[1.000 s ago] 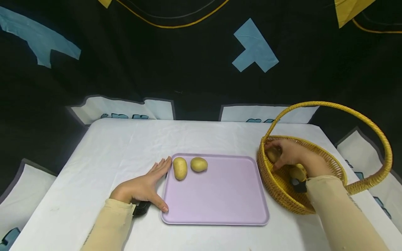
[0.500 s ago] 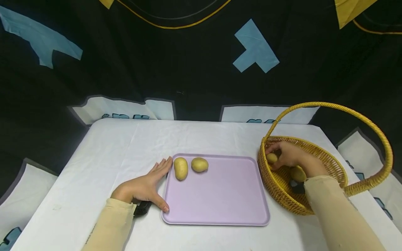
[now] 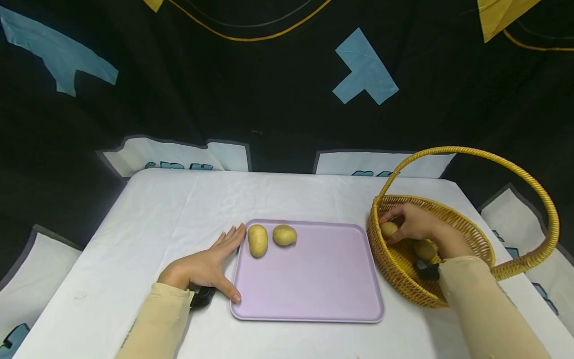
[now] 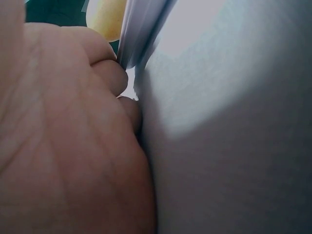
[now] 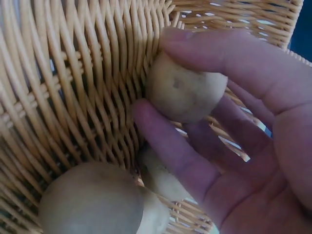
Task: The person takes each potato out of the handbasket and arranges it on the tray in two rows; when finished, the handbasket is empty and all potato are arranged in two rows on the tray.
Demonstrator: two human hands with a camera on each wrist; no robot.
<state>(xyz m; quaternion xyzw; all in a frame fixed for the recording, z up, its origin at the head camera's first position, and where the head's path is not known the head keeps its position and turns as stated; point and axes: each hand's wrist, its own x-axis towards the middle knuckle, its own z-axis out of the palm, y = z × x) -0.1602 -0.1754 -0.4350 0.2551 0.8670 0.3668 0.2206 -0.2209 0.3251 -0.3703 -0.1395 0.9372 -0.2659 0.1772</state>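
My right hand is inside the wicker basket and pinches a potato between thumb and fingers, close by the woven wall. Several more potatoes lie lower in the basket, one of them a large potato in the right wrist view. On the left, my left hand spreads its fingers along the left rim of a lilac tray, thumb at the near part of that edge. An oblong potato and a rounder potato lie at the tray's far left.
The basket's tall arched handle rises over the right forearm. A white cloth covers the table, and a black curtain with blue and yellow shapes hangs behind it.
Within the basket my right hand has shifted slightly downward, and the potato in its grasp has turned or slid a little. The left hand and the tray have stayed put.
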